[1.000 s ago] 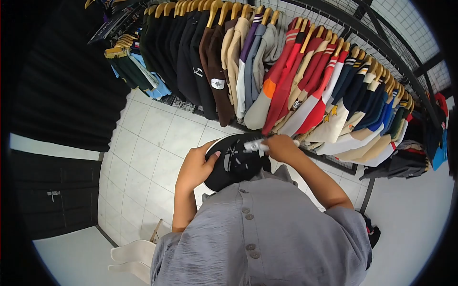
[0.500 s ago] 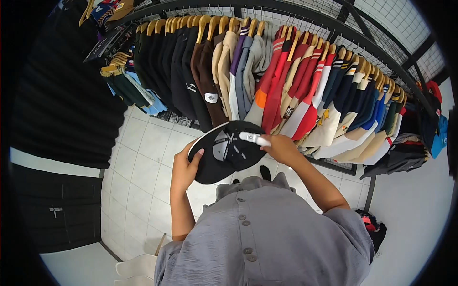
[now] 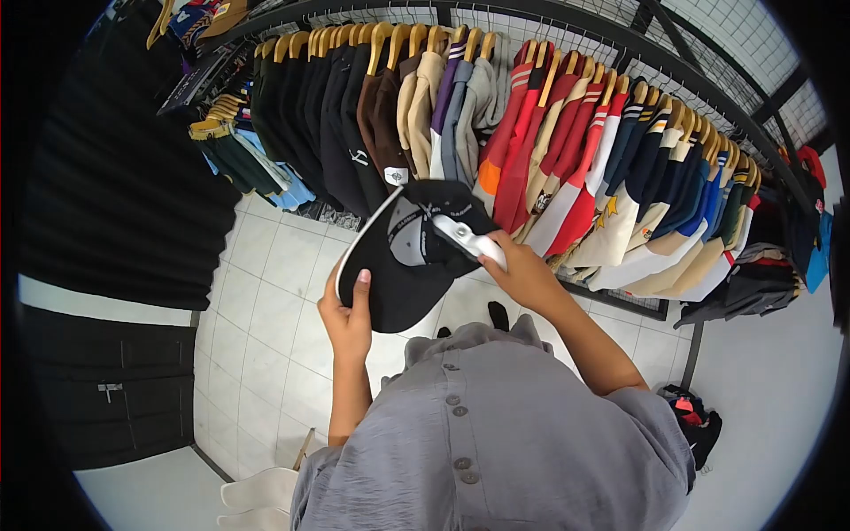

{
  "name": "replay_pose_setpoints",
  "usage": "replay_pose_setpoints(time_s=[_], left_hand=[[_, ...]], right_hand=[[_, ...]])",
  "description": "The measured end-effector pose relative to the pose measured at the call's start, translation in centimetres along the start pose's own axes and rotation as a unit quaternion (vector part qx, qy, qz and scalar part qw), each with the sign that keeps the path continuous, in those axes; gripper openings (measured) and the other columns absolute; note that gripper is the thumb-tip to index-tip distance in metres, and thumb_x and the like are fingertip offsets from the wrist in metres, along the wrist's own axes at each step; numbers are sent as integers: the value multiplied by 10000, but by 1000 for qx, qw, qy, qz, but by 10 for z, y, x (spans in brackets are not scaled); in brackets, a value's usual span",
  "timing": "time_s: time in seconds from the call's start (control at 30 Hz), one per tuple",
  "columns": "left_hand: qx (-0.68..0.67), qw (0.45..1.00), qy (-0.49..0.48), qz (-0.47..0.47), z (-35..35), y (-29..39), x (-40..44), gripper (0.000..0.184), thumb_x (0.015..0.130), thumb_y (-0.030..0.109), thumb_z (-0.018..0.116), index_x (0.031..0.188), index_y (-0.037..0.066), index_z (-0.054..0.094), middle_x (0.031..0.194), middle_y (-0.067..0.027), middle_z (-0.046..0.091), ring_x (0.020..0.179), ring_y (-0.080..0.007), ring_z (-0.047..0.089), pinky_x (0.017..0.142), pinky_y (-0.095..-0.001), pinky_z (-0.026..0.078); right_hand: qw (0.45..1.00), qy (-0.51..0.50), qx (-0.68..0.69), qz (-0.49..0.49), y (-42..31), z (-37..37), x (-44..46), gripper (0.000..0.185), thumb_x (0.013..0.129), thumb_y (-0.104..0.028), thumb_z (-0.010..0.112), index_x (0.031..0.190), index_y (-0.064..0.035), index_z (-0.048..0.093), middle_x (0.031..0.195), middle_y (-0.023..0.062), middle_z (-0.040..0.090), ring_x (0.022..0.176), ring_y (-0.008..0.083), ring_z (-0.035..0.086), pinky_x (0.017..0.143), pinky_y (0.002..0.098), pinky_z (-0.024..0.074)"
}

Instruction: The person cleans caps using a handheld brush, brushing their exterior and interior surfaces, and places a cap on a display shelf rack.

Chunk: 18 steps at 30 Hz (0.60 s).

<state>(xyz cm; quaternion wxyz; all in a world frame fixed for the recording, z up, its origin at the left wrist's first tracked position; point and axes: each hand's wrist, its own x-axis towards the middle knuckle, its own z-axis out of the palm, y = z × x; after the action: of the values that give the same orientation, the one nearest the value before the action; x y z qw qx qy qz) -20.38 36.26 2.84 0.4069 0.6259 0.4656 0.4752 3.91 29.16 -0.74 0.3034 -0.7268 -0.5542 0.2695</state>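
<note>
A black cap is held up in front of my body, its inside turned toward me and showing a grey lining panel and printed tape. My left hand grips the cap at the brim's left edge, thumb on top. In my right hand is a white handheld device with a round detail on it; its kind I cannot make out. The device's front end lies over the cap's open inside, and whether it touches the fabric is unclear.
A long rack of jackets and sweaters on wooden hangers runs across ahead. Black curtain and a dark door stand at left. A pale chair is at lower left, a dark bundle at lower right, on tiled floor.
The cap has tilted, its crown moving up and its brim swinging more upright at the left. My right hand has shifted slightly, and the white device now angles down to the right.
</note>
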Motion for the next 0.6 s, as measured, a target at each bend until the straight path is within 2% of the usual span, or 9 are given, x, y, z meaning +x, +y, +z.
replay_pose_setpoints(time_s=[0.1, 0.17, 0.23, 0.3, 0.4, 0.43, 0.47, 0.5, 0.6], left_hand=[[-9, 1000, 3, -8, -1, 19, -2, 296, 878, 106, 587, 1134, -44, 582, 977, -155, 663, 898, -172, 621, 824, -281, 467], [50, 997, -26, 57, 3, 29, -5, 305, 868, 109, 599, 1132, -44, 587, 996, -162, 662, 896, -175, 622, 818, -282, 468], [36, 996, -17, 76, 1, 22, -7, 311, 862, 101, 601, 1138, -43, 589, 993, -166, 666, 892, -167, 626, 813, -275, 467], [22, 994, 35, 100, 0, 15, -6, 318, 859, 96, 602, 1147, -38, 586, 971, -157, 673, 889, -156, 629, 820, -267, 462], [53, 986, 33, 154, -1, 17, -9, 275, 835, 62, 604, 1091, -37, 619, 964, -163, 680, 800, -142, 652, 741, -243, 483], [93, 975, 0, 203, -2, 19, -9, 263, 817, 42, 606, 1068, -31, 634, 968, -164, 680, 758, -141, 661, 701, -234, 491], [129, 957, -82, 247, -5, 24, -8, 299, 751, -15, 597, 1044, -3, 656, 980, -156, 677, 678, -167, 673, 632, -223, 499], [114, 934, -131, 314, 2, 22, -4, 419, 665, -43, 591, 1068, 47, 663, 1003, -128, 674, 627, -194, 660, 600, -228, 505], [189, 903, -188, 336, 16, 24, -10, 465, 621, -37, 592, 1067, 73, 668, 1031, -106, 669, 586, -186, 636, 557, -232, 498]], right_hand=[[985, -70, 146, -65, -30, -8, -4, 333, 872, -268, 585, 1126, -59, 532, 808, 217, 628, 737, 375, 620, 659, 409, 471], [988, -49, 121, -87, -32, 0, -3, 322, 877, -260, 583, 1121, -53, 548, 789, 197, 623, 699, 336, 621, 654, 385, 467], [999, 12, -42, -18, -20, 12, 6, 365, 881, -242, 565, 1173, -31, 507, 733, 255, 593, 675, 396, 601, 624, 406, 463], [999, 7, 25, -25, -12, 14, 11, 385, 883, -256, 558, 1172, -8, 499, 736, 261, 598, 669, 411, 604, 605, 419, 461], [984, 75, 142, -73, -13, 23, 11, 409, 895, -297, 540, 1169, 5, 497, 648, 198, 585, 575, 328, 603, 536, 391, 448], [978, -12, 205, 30, -16, 18, 14, 391, 910, -317, 522, 1158, -15, 497, 599, 130, 530, 483, 241, 531, 452, 343, 396], [951, -99, 263, 130, -21, 12, 16, 375, 924, -336, 504, 1147, -35, 497, 549, 62, 476, 391, 153, 458, 368, 295, 345], [951, -100, 262, 129, -25, 8, 14, 375, 924, -336, 504, 1147, -35, 497, 549, 62, 476, 391, 153, 458, 368, 295, 345], [778, -215, 534, 252, -34, 4, 7, 296, 943, -387, 416, 874, -104, 463, 511, -30, 331, 306, 60, 278, 284, 215, 204]])
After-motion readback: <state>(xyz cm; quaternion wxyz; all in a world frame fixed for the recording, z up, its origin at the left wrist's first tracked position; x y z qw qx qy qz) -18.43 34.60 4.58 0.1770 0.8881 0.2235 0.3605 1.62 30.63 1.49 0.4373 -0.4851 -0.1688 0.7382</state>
